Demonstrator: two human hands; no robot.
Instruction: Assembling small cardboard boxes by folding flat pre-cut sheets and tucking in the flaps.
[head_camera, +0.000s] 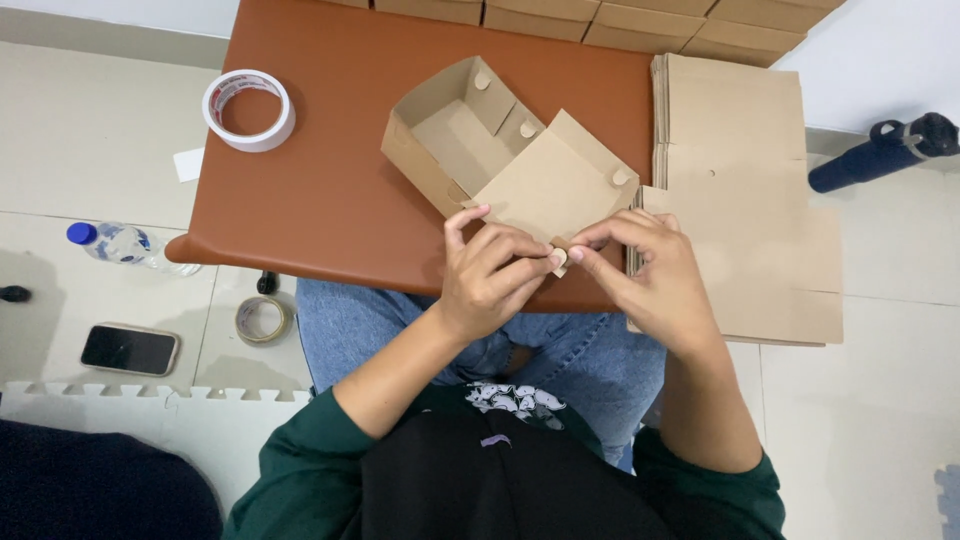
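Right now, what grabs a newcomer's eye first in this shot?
Both hands meet at the near edge of the reddish-brown table: the left hand and right hand pinch a small round tab on the lid of a half-folded brown cardboard box. A stack of flat brown cardboard blanks lies at the right, a white roll of tape at the far left.

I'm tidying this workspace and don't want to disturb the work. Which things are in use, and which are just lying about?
In use: left hand, right hand, half-folded cardboard box, stack of flat cardboard sheets.

Lying about: white tape roll, brown tape roll, phone, water bottle.
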